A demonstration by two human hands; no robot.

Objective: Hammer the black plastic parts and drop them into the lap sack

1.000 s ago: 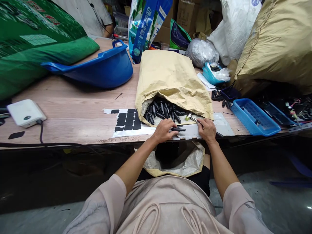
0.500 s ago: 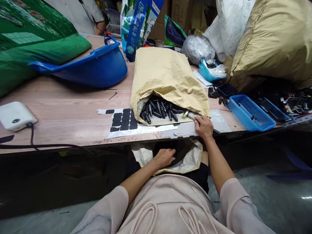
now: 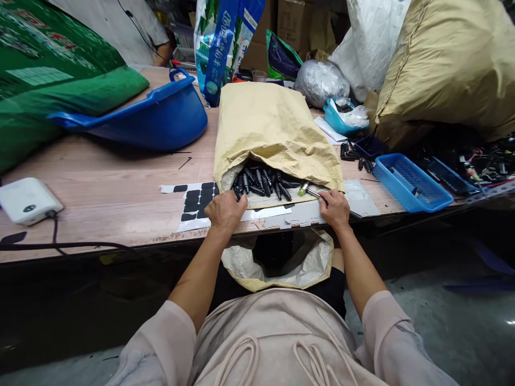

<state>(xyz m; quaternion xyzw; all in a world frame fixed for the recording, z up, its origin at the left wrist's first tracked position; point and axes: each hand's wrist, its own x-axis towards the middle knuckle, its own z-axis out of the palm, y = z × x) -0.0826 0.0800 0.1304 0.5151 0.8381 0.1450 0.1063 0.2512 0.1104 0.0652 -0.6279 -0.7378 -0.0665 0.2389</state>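
Head view, at the bench: a worker is sitting close against the tabletop (image 3: 120,179), whose near edge is running just below both hands. From where I am standing, room for moving is opening to the left, where wood grain is stretching between a white box (image 3: 30,201) and a sheet of black stickers (image 3: 193,201); to the right, a blue basket (image 3: 430,203) is closing in near the edge.

The right hand (image 3: 336,207) is curling firmly around a small hammer-like tool (image 3: 311,191). Its yellow-green head is pointing up and left over the lip of a paper sack (image 3: 277,118), the long axis slanting down and right past the palm toward the near edge. The left hand (image 3: 226,209) is bending its fingers at the left corner of the sack's mouth; what it is gripping, if anything, I cannot tell.

The sack is lying flat, gaping toward the worker and holding a heap of black parts (image 3: 263,182), many of them pointing outward. A second sack (image 3: 273,286) is gaping in the worker's lap, its dark contents staying indistinct. The blue basket is holding a small dark piece.
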